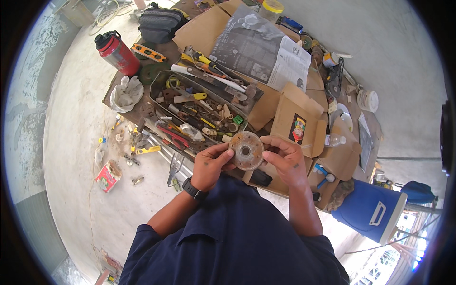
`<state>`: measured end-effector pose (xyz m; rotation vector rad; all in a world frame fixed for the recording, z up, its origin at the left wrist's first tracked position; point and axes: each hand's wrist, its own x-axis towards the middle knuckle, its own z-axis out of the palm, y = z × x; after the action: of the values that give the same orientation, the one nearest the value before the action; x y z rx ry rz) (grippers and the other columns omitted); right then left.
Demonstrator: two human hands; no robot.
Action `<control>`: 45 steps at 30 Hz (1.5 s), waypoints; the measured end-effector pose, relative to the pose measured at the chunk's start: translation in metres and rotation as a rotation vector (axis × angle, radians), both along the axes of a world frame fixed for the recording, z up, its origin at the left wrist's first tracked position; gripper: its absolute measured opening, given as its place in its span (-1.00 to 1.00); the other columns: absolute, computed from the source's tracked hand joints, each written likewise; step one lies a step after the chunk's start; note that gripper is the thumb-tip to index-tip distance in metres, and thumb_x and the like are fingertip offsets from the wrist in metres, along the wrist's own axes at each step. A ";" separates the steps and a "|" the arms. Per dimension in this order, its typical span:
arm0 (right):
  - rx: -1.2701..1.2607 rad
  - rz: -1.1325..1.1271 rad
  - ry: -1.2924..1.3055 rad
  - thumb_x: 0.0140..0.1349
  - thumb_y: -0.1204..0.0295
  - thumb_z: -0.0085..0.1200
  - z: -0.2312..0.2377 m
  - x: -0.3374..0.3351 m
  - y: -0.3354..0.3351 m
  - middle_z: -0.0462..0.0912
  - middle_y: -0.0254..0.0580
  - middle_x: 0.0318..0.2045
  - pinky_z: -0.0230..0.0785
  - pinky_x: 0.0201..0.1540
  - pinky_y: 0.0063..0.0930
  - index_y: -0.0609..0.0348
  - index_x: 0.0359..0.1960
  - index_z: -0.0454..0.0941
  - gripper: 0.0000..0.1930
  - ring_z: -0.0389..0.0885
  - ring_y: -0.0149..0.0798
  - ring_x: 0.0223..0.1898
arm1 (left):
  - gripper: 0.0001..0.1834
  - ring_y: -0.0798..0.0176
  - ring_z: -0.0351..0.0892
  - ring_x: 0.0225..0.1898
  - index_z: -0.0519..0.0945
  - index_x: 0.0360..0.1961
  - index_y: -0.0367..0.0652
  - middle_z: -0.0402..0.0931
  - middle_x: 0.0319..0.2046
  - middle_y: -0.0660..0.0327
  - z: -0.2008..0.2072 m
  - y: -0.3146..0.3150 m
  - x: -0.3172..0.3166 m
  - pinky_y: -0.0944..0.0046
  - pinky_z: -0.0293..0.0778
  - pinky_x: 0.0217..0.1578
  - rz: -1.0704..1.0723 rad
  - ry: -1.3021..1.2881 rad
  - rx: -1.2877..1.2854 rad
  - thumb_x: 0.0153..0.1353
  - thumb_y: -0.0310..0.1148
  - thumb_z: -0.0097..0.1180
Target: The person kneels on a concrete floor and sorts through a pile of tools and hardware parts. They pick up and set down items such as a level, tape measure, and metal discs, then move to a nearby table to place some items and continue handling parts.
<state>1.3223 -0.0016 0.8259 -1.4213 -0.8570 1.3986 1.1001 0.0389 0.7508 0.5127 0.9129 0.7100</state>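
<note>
Between my two hands is a worn, rust-stained round metal disc (246, 150), with a hole in its middle and smaller holes around it. It looks like a cup grinding wheel. My left hand (210, 164) pinches its left edge, thumb on the face and fingers behind. On its right edge my right hand (286, 158) has thumb and fingers closed in the same way. The disc is held over the near edge of the table, just in front of an open metal toolbox (154, 90) packed with hand tools and small fittings.
An open cardboard box (285, 114) and a printed sheet (247, 47) lie beyond the disc. A red bottle (118, 53) and a crumpled white bag (127, 94) stand at the left. A blue cooler (363, 209) is at the right. Loose tools and a carton (108, 176) lie on the floor.
</note>
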 end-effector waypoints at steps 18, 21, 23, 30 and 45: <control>0.061 0.064 -0.042 0.25 0.65 0.30 0.004 -0.050 0.000 0.71 -0.15 -0.10 0.61 -0.05 -0.46 0.34 0.15 0.57 -0.59 0.69 -0.40 -0.12 | -0.05 0.12 0.46 0.30 0.12 0.52 -0.25 0.40 0.30 -0.06 0.006 0.009 -0.014 0.06 0.44 0.29 -0.183 -0.267 0.047 0.25 -0.25 0.42; 0.109 0.158 -0.170 0.24 0.65 0.32 0.003 -0.058 -0.001 0.69 -0.16 -0.08 0.61 -0.06 -0.47 0.27 0.15 0.59 -0.57 0.70 -0.39 -0.14 | -0.01 0.07 0.42 0.34 0.13 0.49 -0.22 0.38 0.31 0.00 0.001 0.011 -0.014 0.02 0.36 0.35 -0.214 -0.309 0.084 0.18 -0.17 0.46; 0.146 0.172 -0.161 0.19 0.63 0.36 0.003 -0.060 0.000 0.68 -0.17 -0.07 0.60 -0.09 -0.49 0.22 0.14 0.61 -0.55 0.71 -0.38 -0.14 | -0.01 0.08 0.45 0.32 0.17 0.47 -0.22 0.40 0.30 0.02 -0.002 0.012 -0.014 0.03 0.34 0.36 -0.194 -0.401 0.060 0.14 -0.19 0.49; 0.287 0.303 -0.551 -0.09 0.30 0.61 0.011 -0.049 0.006 0.61 -0.13 -0.04 0.55 -0.03 -0.29 0.13 0.08 0.68 -0.38 0.64 -0.17 -0.04 | 0.08 0.08 0.46 0.33 0.15 0.50 -0.22 0.41 0.31 0.03 -0.012 0.018 -0.024 0.02 0.39 0.35 -0.220 -0.613 0.005 0.03 -0.25 0.54; 0.428 0.452 -0.845 -0.21 0.24 0.64 0.014 -0.058 0.014 0.53 -0.19 0.00 0.48 0.03 -0.19 0.04 -0.02 0.76 -0.40 0.49 -0.09 0.00 | 0.27 -0.02 0.43 0.36 0.10 0.53 -0.18 0.32 0.37 0.00 -0.036 0.020 -0.021 -0.07 0.43 0.35 -0.271 -0.834 -0.051 -0.13 -0.12 0.66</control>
<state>1.2648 0.0129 0.8404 -1.5188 -1.9845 0.7829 1.0791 0.0591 0.7148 0.2421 0.0757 0.5703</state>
